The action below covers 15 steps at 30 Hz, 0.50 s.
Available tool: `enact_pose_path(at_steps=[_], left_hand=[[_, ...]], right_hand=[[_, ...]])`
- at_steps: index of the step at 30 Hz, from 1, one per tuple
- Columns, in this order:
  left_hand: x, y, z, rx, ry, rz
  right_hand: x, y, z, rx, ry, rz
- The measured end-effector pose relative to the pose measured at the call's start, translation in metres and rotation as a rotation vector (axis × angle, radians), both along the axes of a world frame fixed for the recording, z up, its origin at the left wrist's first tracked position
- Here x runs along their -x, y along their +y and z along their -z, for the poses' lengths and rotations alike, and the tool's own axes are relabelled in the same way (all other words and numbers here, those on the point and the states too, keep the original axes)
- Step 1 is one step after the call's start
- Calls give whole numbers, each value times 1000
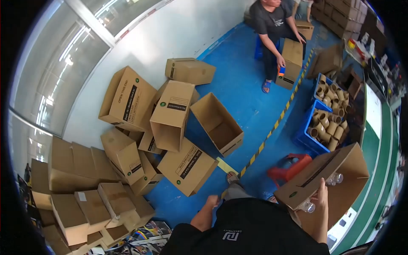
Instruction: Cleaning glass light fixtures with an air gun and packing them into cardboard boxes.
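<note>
My right hand [322, 197] is closed at the edge of an open carton [327, 168], which is tilted at my right side with its opening toward me. The fingers seem to curl over the carton's side wall, which bears a dark label strip. A clear plastic bottle [307, 207] shows just beside that hand, and another clear bottle [336, 178] lies beyond it against the inside of the wall. My left hand [211, 201] hangs low beside my body, apart from the cartons, with nothing visible in it; its fingers are small and blurred.
Several cartons lie on the blue floor, including an open one [219, 127] and a closed-looking one [187, 165]. More boxes [95, 204] are stacked left. A red stool [290, 169] stands near blue crates [307, 132] of cardboard tubes. A seated person [276, 29] holds an orange-and-blue object by a carton.
</note>
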State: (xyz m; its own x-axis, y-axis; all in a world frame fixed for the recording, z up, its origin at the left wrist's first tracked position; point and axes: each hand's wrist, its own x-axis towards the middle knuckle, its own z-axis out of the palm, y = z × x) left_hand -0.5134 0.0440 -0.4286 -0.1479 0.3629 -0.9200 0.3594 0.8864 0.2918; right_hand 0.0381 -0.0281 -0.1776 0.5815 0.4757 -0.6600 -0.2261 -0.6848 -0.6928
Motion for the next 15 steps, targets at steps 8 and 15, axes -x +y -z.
enact_pose_path(at_steps=[8, 15], left_hand=[[106, 55, -30, -138, -139, -431], [105, 128, -44, -214, -156, -472]], right_hand=[[34, 91, -31, 161, -294, -189], [111, 155, -94, 276, -284, -500]])
